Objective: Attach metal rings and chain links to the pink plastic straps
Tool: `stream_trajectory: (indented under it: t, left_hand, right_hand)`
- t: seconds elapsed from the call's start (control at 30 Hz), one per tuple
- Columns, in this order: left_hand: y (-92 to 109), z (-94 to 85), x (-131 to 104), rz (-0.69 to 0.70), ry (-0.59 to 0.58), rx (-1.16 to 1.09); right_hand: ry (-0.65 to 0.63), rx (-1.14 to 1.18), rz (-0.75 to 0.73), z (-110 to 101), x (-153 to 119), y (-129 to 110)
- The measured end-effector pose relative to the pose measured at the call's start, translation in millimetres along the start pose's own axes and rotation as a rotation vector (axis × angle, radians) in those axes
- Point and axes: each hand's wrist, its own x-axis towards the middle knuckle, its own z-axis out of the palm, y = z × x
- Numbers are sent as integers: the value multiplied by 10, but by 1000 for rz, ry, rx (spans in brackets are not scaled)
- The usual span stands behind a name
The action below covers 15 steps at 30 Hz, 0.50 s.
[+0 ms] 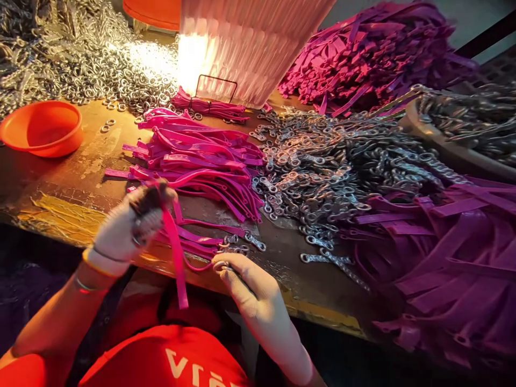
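Note:
My left hand (131, 223), in a white glove with dark patches at the fingers, is closed round a pink strap (177, 260) whose free end hangs over the table edge. A small metal ring shows by its palm. My right hand (253, 295), also gloved, pinches a metal ring (221, 265) at the end of a pink strap running in from the left. Just behind both hands lie a few pink straps with metal links (255, 241) at their ends. A larger bundle of pink straps (201, 156) sits beyond them.
Shiny metal links (322, 161) are heaped right of the bundle, and more fill a basin (427, 134). Purple straps (455, 258) spill over the right edge. An orange bowl (42, 131), a pile of rings (100, 70) and a ribbed translucent panel (250, 48) stand farther back.

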Motion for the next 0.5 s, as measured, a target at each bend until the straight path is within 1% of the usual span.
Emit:
stream_trajectory:
  t: [0.07,0.1,0.13,0.17,0.2,0.23,0.27,0.3,0.33,0.37,0.4,0.43,0.47,0.5]
  left_hand:
    - [279,-185,136,131,58,98]
    - [393,-279,226,200,80,193]
    - [482,-374,330,275,137,346]
    - [542,-473,443,344,220,517]
    - [573,-578,556,393,322,691]
    - [578,-687,660,432,462,842]
    - [558,-798,744,461,579,934]
    - [517,-905,797,492,693,997]
    - [457,-1000,812,531,783,1032]
    - [380,-1076,785,570,837,1057]
    - [290,-1125,720,617,856,1096]
    - [192,-1142,625,671,813,1145]
    - [91,-1125,510,717,704,1196]
    - [-6,-1074,391,781,496,1259]
  right_hand:
    - [-2,18,17,7,-33,56]
    - [5,20,27,10,-47,86]
    - [14,20,31,16,-60,117]
    - [22,21,32,25,-73,151]
    - [29,23,30,36,-87,185]
    - [37,24,29,47,-105,220]
    - [48,22,30,56,-128,255]
    - [65,17,27,61,-157,287]
    - [80,8,29,60,-190,317]
    - [92,-6,38,52,-227,344]
    - [99,-22,51,39,-264,366]
    - [105,-38,68,23,-298,384]
    - [109,-53,84,6,-325,398]
    - [109,-67,95,-7,-343,406]
